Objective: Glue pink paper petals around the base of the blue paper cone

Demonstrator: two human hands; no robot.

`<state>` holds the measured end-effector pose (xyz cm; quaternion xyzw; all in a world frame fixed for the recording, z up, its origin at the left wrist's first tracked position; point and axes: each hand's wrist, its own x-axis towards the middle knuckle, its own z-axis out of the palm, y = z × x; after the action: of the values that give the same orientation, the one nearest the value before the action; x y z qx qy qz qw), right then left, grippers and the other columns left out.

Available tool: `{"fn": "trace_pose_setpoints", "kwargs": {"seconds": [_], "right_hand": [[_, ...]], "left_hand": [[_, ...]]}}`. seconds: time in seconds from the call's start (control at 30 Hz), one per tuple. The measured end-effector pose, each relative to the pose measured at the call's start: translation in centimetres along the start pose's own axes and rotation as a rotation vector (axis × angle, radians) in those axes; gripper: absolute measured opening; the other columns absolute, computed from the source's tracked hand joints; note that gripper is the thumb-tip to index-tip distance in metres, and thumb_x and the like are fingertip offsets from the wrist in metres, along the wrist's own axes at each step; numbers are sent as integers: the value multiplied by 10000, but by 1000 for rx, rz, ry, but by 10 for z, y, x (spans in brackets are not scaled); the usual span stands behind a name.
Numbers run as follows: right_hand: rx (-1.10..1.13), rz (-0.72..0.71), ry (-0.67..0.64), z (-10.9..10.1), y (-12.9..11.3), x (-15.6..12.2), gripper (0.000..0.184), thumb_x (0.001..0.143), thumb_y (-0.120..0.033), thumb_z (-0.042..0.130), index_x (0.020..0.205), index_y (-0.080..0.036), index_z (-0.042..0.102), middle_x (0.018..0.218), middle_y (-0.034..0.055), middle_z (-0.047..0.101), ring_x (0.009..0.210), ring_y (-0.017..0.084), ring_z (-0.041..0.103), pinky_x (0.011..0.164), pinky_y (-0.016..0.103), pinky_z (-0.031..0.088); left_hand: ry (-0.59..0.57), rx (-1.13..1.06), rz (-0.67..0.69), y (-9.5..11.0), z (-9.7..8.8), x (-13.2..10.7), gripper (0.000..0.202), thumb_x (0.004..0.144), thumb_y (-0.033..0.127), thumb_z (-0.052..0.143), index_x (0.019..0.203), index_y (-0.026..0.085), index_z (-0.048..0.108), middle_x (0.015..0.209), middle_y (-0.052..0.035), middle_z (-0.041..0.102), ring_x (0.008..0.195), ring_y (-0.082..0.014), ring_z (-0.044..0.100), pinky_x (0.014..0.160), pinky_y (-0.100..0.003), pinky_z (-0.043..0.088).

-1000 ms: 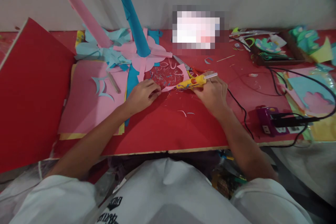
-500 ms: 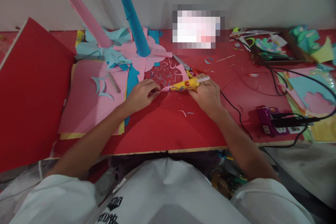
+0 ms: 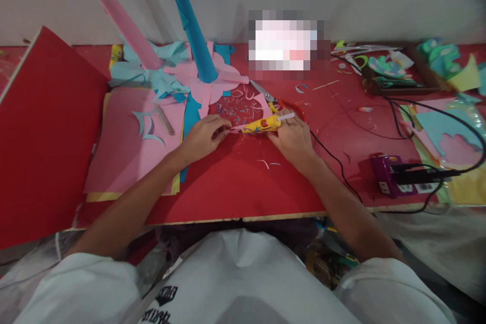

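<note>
A yellow hot glue gun (image 3: 261, 125) with a clear glue stick poking out of its back is gripped by my right hand (image 3: 294, 136). Its nozzle points left, over a small pink paper piece (image 3: 236, 129). My left hand (image 3: 207, 137) pinches the left end of that piece between thumb and fingers. Just behind the hands lie scissors (image 3: 266, 92) with orange-red handles and a pink paper offcut (image 3: 261, 104). Farther back, a blue paper cone (image 3: 193, 30) stands on a scalloped pink paper flower (image 3: 228, 71).
Pink sheets (image 3: 129, 142) with curved blue scraps lie left, beside a slanted red board (image 3: 49, 136). Another pink paper tube (image 3: 121, 15) leans behind. At right are a purple box (image 3: 385, 174) with black cables, a dark tray (image 3: 425, 76) and coloured paper (image 3: 440, 121).
My right hand and the glue gun have shifted slightly left, bringing the nozzle along the pink paper closer to my left fingers. My left hand stays nearly in place.
</note>
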<state>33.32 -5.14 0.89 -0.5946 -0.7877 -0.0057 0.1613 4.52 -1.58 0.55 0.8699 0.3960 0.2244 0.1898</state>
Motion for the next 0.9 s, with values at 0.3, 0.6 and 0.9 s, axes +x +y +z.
{"fn": "trace_pose_setpoints", "kwargs": {"seconds": [0.3,0.6,0.9], "right_hand": [[13,-26,13,2,1,0,343,962,-180,615,1294,-114,667,1292,211,722,1255,359,672,1061,507,563],[18,-16,11,2,1,-1,339,970,-191,617,1297,-117,668,1285,205,727,1253,354,676,1076,508,560],[20,-27,43,2,-1,-2,330,983,-205,600,1296,-128,673,1292,200,726,1246,356,673,1061,530,574]], "left_hand": [[-36,359,-62,23,-3,-6,336,1045,178,454,1271,157,703,1151,-146,754,1110,-321,682,962,-477,492],[-50,491,-62,31,-8,-11,450,931,78,508,1349,143,660,1268,-193,692,1203,-379,612,967,-533,478],[-79,5,59,-33,-17,-7,332,1087,381,495,1160,183,751,1144,-123,732,1090,-262,661,988,-400,520]]}}
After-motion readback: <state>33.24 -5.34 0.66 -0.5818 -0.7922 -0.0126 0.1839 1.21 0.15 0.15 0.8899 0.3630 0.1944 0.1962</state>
